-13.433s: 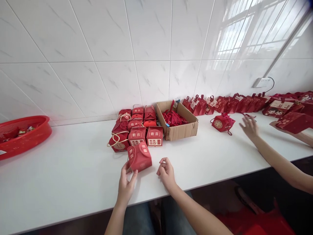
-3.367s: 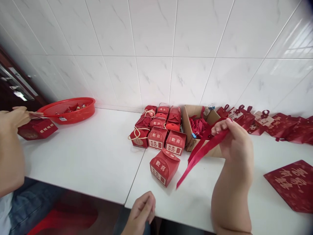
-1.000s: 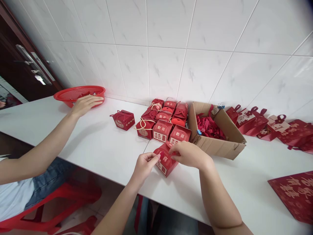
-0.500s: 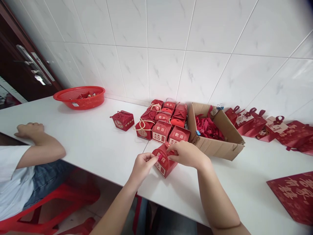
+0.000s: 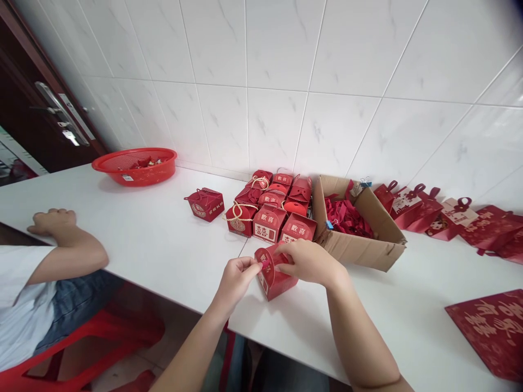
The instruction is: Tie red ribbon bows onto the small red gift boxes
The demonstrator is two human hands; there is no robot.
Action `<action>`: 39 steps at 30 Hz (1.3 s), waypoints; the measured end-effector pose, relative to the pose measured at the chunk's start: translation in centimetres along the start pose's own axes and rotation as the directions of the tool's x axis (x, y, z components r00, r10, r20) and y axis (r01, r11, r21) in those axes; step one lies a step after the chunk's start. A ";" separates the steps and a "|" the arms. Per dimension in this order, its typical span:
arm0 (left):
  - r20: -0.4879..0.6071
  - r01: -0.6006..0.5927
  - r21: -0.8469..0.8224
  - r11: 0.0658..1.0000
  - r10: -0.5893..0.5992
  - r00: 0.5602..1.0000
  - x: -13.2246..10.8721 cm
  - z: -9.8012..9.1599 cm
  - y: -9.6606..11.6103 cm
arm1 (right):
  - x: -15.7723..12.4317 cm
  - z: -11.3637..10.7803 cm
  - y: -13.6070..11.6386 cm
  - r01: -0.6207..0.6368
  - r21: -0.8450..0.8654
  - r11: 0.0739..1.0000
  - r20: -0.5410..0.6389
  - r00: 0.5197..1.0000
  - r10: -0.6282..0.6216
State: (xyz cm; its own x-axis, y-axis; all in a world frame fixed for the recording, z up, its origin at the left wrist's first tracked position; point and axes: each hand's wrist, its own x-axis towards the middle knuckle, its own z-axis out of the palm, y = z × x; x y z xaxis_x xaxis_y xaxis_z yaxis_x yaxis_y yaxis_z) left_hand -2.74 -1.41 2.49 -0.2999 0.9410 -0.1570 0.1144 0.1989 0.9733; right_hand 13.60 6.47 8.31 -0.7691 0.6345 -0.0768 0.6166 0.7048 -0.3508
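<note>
A small red gift box (image 5: 281, 284) with gold lettering stands on the white table in front of me. My left hand (image 5: 240, 276) is closed in a pinch on the end of a magenta-red ribbon (image 5: 265, 265), held against the box's rounded front. From above and behind, my right hand (image 5: 304, 262) grips the top of the same box, thumb and fingers bent over it. Its palm hides part of the lid, and the far run of the ribbon cannot be followed. Just behind are several similar red boxes (image 5: 269, 218), packed in rows, some tied with cream cord.
An open cardboard box (image 5: 370, 255) of red ribbons stands right of the rows. Small red bags (image 5: 443, 218) line the wall, and a larger red bag (image 5: 490, 329) lies front right. Leftward are a single red box (image 5: 206, 205), a red basket (image 5: 143, 175) and another person's arm (image 5: 81, 247).
The box under my hands has turned slightly, showing more of its right side. My right thumb has shifted down along the lid toward the ribbon. My left hand keeps its pinch.
</note>
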 end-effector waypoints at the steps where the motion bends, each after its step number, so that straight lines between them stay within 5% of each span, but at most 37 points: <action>1: -0.003 -0.001 -0.001 1.000 0.001 1.000 0.0 -0.1 0.0 | 0.0 0.0 0.0 0.002 -0.002 1.000 0.007 1.000 -0.002; 25: 0.039 -0.042 -0.033 0.999 0.043 0.998 1.3 0.2 0.5 | 0.5 0.9 0.4 0.001 0.025 1.000 -0.011 1.000 -0.001; 33: 0.159 -0.176 0.069 0.982 0.163 0.974 2.3 0.4 -0.6 | 1.3 1.1 0.6 0.011 0.002 1.000 0.010 1.000 -0.011; 36: 0.097 -0.247 0.159 0.956 0.234 0.967 2.3 0.4 -0.8 | 1.5 1.1 0.6 -0.007 0.059 0.998 -0.068 0.998 0.011; 39: -0.024 -0.377 0.253 0.891 0.395 0.918 2.1 0.6 -0.4 | 0.7 0.5 0.3 0.070 0.297 0.952 -0.211 0.977 -0.006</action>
State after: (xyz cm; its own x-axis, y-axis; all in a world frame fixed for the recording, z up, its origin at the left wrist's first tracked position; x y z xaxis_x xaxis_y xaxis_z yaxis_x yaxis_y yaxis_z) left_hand -2.89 0.63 1.63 -0.2529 0.9361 0.2444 0.4543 -0.1081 0.8843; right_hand 13.15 7.00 7.66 -0.7199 0.6829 0.1244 0.4832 0.6217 -0.6165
